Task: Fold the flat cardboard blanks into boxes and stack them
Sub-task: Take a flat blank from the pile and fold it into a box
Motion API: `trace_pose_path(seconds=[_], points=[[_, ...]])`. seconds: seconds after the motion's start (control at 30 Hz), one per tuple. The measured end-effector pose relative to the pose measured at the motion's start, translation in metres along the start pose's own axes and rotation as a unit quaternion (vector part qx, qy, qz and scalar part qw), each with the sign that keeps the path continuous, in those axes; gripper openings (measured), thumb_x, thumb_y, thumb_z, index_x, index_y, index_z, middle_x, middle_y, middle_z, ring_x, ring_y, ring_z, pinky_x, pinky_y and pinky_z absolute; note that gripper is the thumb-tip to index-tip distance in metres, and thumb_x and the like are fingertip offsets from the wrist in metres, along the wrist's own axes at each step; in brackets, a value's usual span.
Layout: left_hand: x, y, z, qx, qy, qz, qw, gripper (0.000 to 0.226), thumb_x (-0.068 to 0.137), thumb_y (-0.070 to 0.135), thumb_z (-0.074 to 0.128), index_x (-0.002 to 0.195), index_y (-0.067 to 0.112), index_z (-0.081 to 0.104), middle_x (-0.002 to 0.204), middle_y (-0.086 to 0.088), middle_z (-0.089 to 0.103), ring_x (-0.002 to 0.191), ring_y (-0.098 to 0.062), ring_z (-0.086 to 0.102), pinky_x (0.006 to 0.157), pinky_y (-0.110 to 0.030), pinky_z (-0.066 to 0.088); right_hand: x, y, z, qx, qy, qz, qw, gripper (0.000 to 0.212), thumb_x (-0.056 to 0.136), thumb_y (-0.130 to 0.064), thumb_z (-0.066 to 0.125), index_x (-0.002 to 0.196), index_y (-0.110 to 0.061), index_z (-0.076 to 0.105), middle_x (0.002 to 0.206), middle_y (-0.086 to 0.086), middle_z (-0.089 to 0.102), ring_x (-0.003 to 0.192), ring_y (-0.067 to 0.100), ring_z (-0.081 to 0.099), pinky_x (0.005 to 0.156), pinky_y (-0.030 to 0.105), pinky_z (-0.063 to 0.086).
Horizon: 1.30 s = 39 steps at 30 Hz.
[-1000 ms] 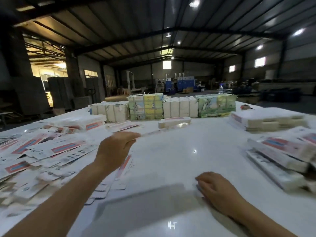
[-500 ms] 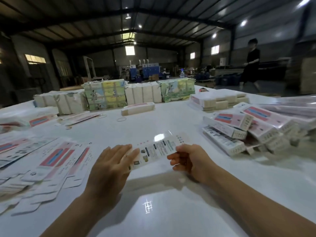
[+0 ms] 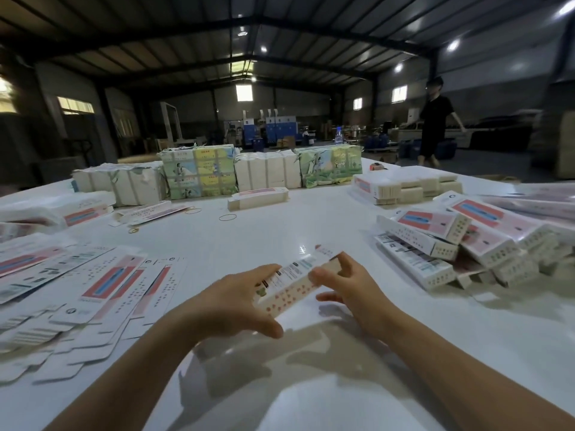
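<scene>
Blank [image 3: 295,281] now lifted off surface [image 3: 280,231], puffed into tube. Left hand [image 3: 230,303] grips near end, right hand [image 3: 351,287] pinches far end, squeezing it square. Flat blanks [image 3: 102,284] left, finished boxes [image 3: 460,244] right.

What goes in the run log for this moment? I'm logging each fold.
stage: folding | left hand: grips blank | right hand: grips blank | folded boxes: piled right | flat blanks: left

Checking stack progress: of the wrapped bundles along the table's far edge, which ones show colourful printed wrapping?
Two: the green-and-yellow bundle second from left, and the green illustrated bundle at the right end. The other two are plain white.
</scene>
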<state>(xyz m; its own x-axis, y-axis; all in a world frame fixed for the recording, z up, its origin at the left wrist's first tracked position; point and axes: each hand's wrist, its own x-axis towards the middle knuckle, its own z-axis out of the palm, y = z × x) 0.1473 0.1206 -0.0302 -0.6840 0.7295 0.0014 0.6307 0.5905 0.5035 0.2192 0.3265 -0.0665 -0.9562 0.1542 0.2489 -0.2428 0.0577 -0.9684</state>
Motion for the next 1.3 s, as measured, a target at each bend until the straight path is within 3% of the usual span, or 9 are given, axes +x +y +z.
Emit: trace_pose_path(seconds=[0.23, 0.33, 0.4, 0.5, 0.57, 0.73, 0.93, 1.03, 1.3], points=[[-0.007, -0.009, 0.01, -0.172, -0.092, 0.037, 0.98, 0.062, 0.055, 0.067, 0.069, 0.114, 0.059, 0.051, 0.095, 0.032, 0.058, 0.091, 0.004, 0.06, 0.069, -0.011, 0.05, -0.001, -0.001, 0.005, 0.034, -0.032, 0.036, 0.998, 0.051, 0.065, -0.039, 0.075, 0.097, -0.011, 0.046, 0.075, 0.005, 0.07, 0.062, 0.019, 0.058, 0.052, 0.027, 0.049], [-0.014, -0.002, 0.01, -0.067, -0.017, 0.002, 0.998, 0.075, 0.059, 0.073, 0.065, 0.127, 0.056, 0.038, 0.099, 0.03, 0.052, 0.087, -0.003, 0.06, 0.065, -0.012, 0.051, -0.002, -0.002, 0.008, 0.065, -0.006, 0.024, 0.998, 0.046, 0.07, -0.032, 0.074, 0.098, -0.009, 0.046, 0.076, 0.006, 0.069, 0.065, 0.021, 0.061, 0.06, 0.029, 0.053], [-0.02, 0.006, 0.012, 0.068, 0.119, 0.016, 0.99, 0.09, 0.064, 0.069, 0.068, 0.141, 0.047, 0.028, 0.102, 0.023, 0.054, 0.084, -0.01, 0.062, 0.066, -0.017, 0.052, -0.003, -0.003, 0.009, 0.075, 0.031, 0.031, 0.996, 0.046, 0.074, -0.031, 0.077, 0.101, -0.007, 0.048, 0.083, 0.014, 0.067, 0.066, 0.022, 0.062, 0.063, 0.031, 0.055], [-0.018, 0.011, 0.025, 0.376, 0.354, 0.136, 0.846, 0.096, 0.053, 0.052, 0.085, 0.136, 0.02, 0.049, 0.104, -0.007, 0.067, 0.079, -0.029, 0.065, 0.075, -0.044, 0.051, -0.002, -0.003, 0.013, 0.124, 0.109, 0.091, 0.982, 0.045, 0.079, -0.032, 0.072, 0.105, -0.002, 0.05, 0.084, 0.021, 0.064, 0.058, 0.022, 0.061, 0.055, 0.033, 0.056], [-0.013, 0.017, 0.037, 0.441, 0.36, 0.131, 0.812, 0.099, 0.047, 0.05, 0.088, 0.133, 0.013, 0.054, 0.109, -0.018, 0.066, 0.086, -0.036, 0.065, 0.082, -0.051, 0.048, -0.002, -0.002, 0.013, 0.149, 0.136, 0.142, 0.969, 0.044, 0.081, -0.037, 0.07, 0.101, -0.001, 0.055, 0.066, 0.013, 0.064, 0.049, 0.018, 0.057, 0.047, 0.029, 0.053], [-0.007, 0.018, 0.048, 0.406, 0.267, 0.018, 0.874, 0.096, 0.079, 0.065, 0.057, 0.15, 0.02, 0.01, 0.131, -0.004, 0.05, 0.108, -0.025, 0.055, 0.091, -0.037, 0.042, -0.004, -0.004, 0.013, 0.138, 0.098, 0.191, 0.967, 0.042, 0.087, -0.043, 0.061, 0.098, -0.003, 0.063, 0.058, 0.008, 0.064, 0.041, 0.016, 0.053, 0.039, 0.025, 0.045], [-0.015, 0.002, 0.029, 0.198, 0.257, -0.038, 0.945, 0.056, 0.075, 0.061, 0.064, 0.113, 0.034, 0.033, 0.116, 0.011, 0.057, 0.086, -0.015, 0.061, 0.07, -0.03, 0.052, -0.011, -0.006, 0.005, -0.013, 0.249, -0.045, 0.967, 0.012, 0.09, -0.023, 0.061, 0.101, -0.017, 0.059, 0.078, 0.004, 0.062, 0.056, 0.012, 0.058, 0.046, 0.025, 0.048], [-0.017, -0.002, 0.024, 0.169, 0.232, -0.045, 0.957, 0.051, 0.075, 0.06, 0.065, 0.106, 0.038, 0.031, 0.118, 0.012, 0.056, 0.076, -0.011, 0.056, 0.061, -0.022, 0.045, -0.019, -0.004, 0.013, -0.16, 0.22, -0.153, 0.95, 0.02, 0.085, -0.01, 0.066, 0.083, -0.03, 0.064, 0.079, -0.006, 0.064, 0.066, 0.01, 0.059, 0.058, 0.032, 0.052], [-0.013, 0.001, 0.03, 0.169, 0.19, -0.019, 0.967, 0.063, 0.073, 0.065, 0.064, 0.12, 0.039, 0.03, 0.119, 0.013, 0.054, 0.087, -0.012, 0.058, 0.073, -0.029, 0.054, -0.023, 0.004, 0.026, -0.188, 0.145, -0.161, 0.958, 0.03, 0.089, 0.001, 0.057, 0.096, -0.023, 0.074, 0.09, -0.015, 0.066, 0.075, 0.0, 0.06, 0.062, 0.018, 0.047]])
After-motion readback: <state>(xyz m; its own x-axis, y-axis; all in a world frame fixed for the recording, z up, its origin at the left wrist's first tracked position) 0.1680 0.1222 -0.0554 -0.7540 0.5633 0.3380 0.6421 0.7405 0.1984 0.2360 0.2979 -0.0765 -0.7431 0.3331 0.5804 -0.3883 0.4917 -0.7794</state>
